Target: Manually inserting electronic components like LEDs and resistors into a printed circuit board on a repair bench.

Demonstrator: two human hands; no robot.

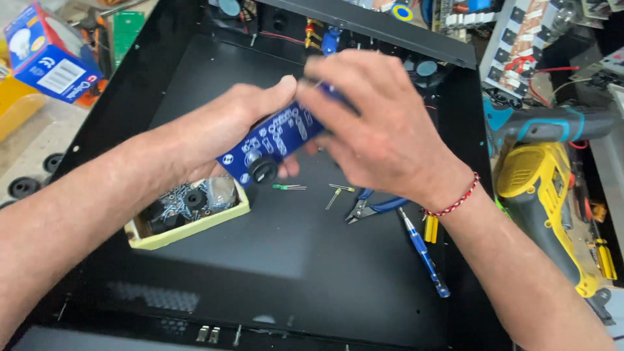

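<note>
Both hands' fingers grip a blue circuit board above a screw-filled cream tray.

Two hands, one blue circuit board, two loose LEDs, one pair of pliers, two drills.

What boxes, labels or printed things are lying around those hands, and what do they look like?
Bulb box: top left, beside the black case; blue carton with a bulb picture and a white label.
Circuit board: held in both hands, left hand and right hand; blue strip with white printed markings.
Parts tray: under the left wrist; pale yellow open box of screws.
</note>
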